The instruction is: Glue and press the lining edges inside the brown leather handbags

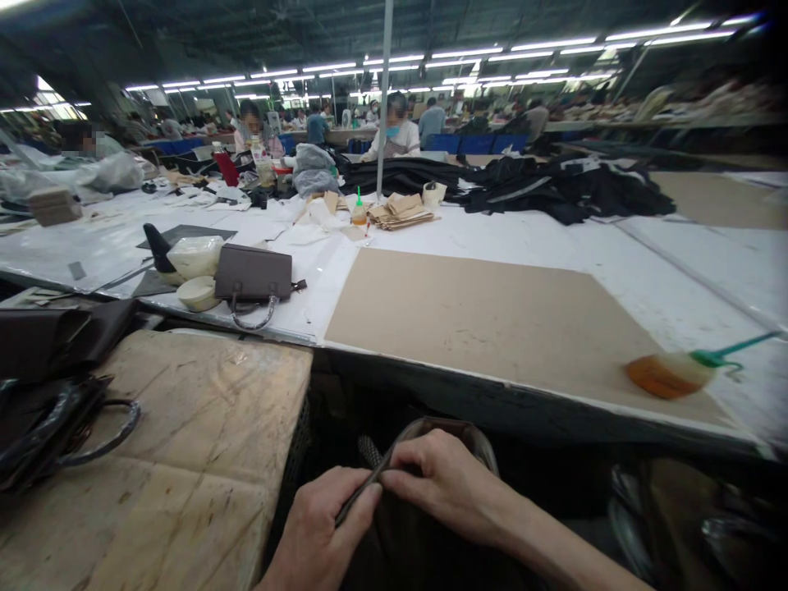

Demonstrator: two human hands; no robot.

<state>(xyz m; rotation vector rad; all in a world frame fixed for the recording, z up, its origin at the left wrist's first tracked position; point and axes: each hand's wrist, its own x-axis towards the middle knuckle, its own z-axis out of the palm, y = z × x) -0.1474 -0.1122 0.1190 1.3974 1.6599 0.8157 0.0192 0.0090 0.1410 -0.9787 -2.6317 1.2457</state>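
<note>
Bag (397, 525), dark brown, thin-edged, partly shadowed

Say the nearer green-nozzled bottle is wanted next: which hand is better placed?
Probably the right hand: it is nearer the bottle, which sits on that side, on the tan sheet. The left hand is farther off. Both pinch a dark edge, so the right must first let go.

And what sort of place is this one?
Probably a handbag workshop or factory: a dark brown handbag on the long white worktable, a squeeze bottle of amber liquid, and other workers under strip lights.
</note>
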